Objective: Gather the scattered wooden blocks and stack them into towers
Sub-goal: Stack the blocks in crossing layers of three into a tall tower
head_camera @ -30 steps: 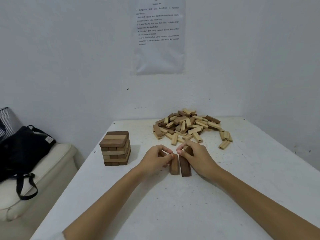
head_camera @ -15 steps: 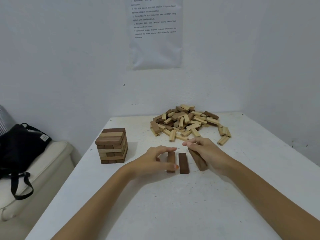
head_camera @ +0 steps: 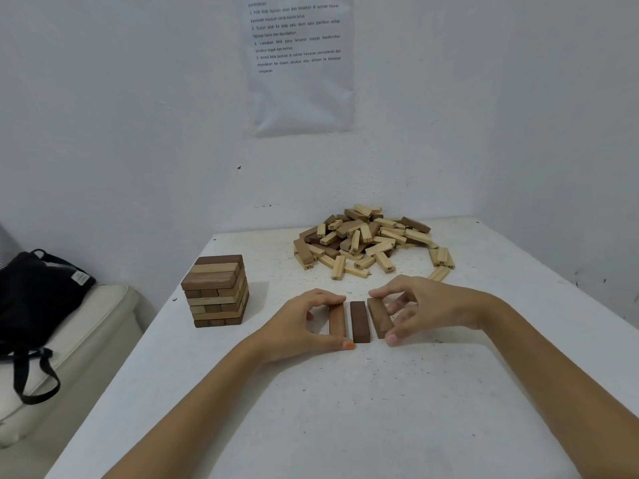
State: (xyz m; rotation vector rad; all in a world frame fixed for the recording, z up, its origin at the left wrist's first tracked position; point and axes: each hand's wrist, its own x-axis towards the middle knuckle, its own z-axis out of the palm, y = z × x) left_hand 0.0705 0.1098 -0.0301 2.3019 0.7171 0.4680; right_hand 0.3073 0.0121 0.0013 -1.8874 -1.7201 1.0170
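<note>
On the table (head_camera: 345, 426), right of the tower (head_camera: 218, 292), three brown blocks lie side by side. The left hand (head_camera: 304, 326) pinches the nearest block (head_camera: 337, 321) end to end; the right hand (head_camera: 425, 305) grips the farthest block (head_camera: 379, 318) the same way, with the dark middle block (head_camera: 359, 321) untouched between them. The loose pile (head_camera: 370, 242) sits behind and right of the tower.

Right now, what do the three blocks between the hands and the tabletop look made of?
The left block, middle block and right block: apparently solid wood, smooth and matte, with faint lengthwise grain; the middle one is darkest, perhaps stained or another species. The table: white, matte, flecked with dark specks; paint or laminate, I cannot tell.
</note>
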